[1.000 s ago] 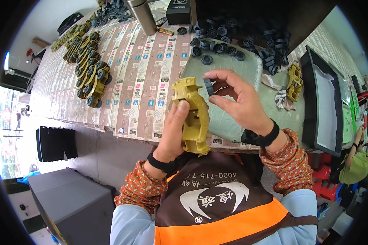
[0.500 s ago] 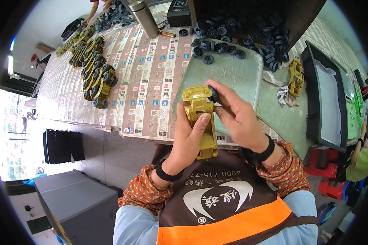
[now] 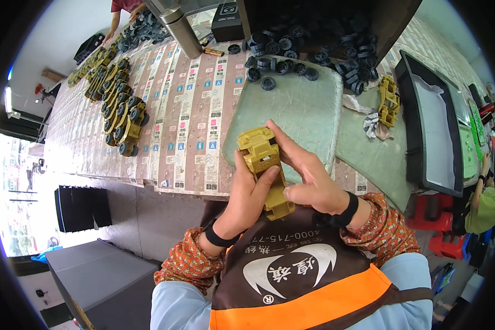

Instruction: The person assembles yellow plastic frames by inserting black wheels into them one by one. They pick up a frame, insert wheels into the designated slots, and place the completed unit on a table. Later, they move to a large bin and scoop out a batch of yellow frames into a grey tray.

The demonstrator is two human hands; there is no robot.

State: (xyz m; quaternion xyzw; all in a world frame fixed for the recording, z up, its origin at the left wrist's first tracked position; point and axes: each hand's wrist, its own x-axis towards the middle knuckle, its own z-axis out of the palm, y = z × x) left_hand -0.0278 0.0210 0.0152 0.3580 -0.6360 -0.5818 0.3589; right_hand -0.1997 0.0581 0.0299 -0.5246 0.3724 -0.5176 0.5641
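An olive-yellow toy car body is held upright-lengthwise in front of my apron, over the near table edge. My left hand is closed round its left side, thumb pressed across the middle. On the opposite side my right hand grips the body, its index finger stretched along the far right corner and its thumb against the lower side. Whether a wheel sits under the right fingers is hidden. Beyond the hands, loose dark wheels lie on the green mat.
At the left stand rows of yellow toy cars with wheels. A steel flask and a black box are at the back. To the right lie another car body, rags and a black tray. Other people work at the edges.
The dark wheel seen at the body's far right corner is no longer visible there. My right hand has moved nearer and lies along the body's side. The view has shifted slightly.
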